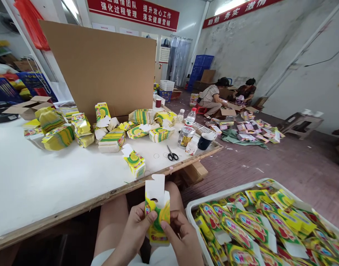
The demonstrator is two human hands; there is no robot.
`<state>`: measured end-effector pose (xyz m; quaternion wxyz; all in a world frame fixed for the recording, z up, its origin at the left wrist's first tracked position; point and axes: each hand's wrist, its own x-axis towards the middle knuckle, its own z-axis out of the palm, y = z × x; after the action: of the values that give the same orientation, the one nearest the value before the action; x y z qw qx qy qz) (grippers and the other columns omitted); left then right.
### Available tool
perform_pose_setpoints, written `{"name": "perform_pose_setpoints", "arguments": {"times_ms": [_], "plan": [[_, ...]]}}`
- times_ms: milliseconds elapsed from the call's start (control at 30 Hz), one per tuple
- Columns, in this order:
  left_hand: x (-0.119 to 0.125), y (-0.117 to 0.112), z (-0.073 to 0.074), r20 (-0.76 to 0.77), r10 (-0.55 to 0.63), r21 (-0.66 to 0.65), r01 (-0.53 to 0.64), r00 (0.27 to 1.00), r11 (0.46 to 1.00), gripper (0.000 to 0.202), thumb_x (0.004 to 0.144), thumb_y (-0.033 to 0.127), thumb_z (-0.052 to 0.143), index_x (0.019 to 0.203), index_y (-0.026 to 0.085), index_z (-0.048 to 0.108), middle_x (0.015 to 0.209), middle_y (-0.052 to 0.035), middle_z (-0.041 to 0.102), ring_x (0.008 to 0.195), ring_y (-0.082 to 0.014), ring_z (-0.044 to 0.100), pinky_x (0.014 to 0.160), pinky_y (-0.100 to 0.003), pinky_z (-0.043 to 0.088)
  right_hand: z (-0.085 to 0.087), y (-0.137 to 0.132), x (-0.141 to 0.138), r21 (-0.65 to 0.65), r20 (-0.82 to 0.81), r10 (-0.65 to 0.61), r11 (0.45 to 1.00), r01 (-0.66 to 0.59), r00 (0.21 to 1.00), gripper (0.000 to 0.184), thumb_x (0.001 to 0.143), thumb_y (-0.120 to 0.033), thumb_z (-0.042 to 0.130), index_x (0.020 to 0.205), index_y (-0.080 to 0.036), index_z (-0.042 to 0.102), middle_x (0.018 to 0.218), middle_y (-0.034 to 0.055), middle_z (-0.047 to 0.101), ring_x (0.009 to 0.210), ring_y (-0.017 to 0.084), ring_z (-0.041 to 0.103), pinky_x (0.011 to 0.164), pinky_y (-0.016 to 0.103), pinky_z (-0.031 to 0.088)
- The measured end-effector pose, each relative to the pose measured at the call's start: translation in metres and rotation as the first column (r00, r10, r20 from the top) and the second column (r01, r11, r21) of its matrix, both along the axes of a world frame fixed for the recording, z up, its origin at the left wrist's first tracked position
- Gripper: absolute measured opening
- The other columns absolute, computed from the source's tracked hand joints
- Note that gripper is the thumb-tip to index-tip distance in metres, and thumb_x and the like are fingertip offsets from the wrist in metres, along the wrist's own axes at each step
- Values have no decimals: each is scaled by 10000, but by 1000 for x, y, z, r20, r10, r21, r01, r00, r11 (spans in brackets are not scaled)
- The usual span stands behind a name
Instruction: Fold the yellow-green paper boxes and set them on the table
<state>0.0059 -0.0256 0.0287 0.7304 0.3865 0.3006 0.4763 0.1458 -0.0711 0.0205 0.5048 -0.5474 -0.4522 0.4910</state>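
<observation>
A small yellow and green printed carton (159,210) is held upright above my lap, its white top flaps standing up. My left hand (140,221) grips its left side, thumb across the front. From the right, my right hand (180,231) pinches the carton's edge between thumb and fingers. Close ahead on the table edge lies a short stack of flat cartons (134,162) of the same print. To my right, a white tub (190,210) is filled with several more yellow cartons (241,231).
Along the white table (25,184) lie several carton bundles (58,136) before a large cardboard sheet (108,70). Scissors (172,153), a dark mug (205,141), a clear jar (186,136) and a bottle (190,117) stand at the right. Two people (212,96) sit beyond, near scattered boxes (252,129).
</observation>
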Motion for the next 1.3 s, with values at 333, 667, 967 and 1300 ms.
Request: {"name": "perform_pose_setpoints", "arguments": {"times_ms": [333,667,967,1300], "plan": [[-10,-7,2,-165,57,174,-28,985,984,560,892,345,649,1348,275,332,1044,-71,729,954,-201,687,831,-288,514,-2,0,2,171,45,-116,980,106,992,398,843,-407,688,1180,-234,565,1104,83,679,969,232,669,806,300,551],[-23,-5,20,-125,-234,139,250,964,958,243,830,340,731,1004,220,611,907,-17,661,862,-159,600,773,-247,457,22,1,25,125,251,189,966,-225,949,206,972,-404,494,1067,-251,594,842,9,640,759,172,627,657,239,494],[-22,-10,9,-72,-349,88,354,935,931,747,822,394,735,1447,310,334,988,-73,728,862,-216,682,764,-320,506,20,4,26,226,349,84,959,-171,933,209,967,-344,504,829,-220,600,771,14,617,720,169,597,657,249,448],[-22,-6,-2,-469,-101,284,258,877,923,374,914,299,599,1287,274,615,1327,-98,638,1161,-256,622,993,-331,494,15,6,33,22,150,145,988,-150,978,362,907,-412,596,1208,-229,511,775,9,676,715,190,643,643,268,518]]}}
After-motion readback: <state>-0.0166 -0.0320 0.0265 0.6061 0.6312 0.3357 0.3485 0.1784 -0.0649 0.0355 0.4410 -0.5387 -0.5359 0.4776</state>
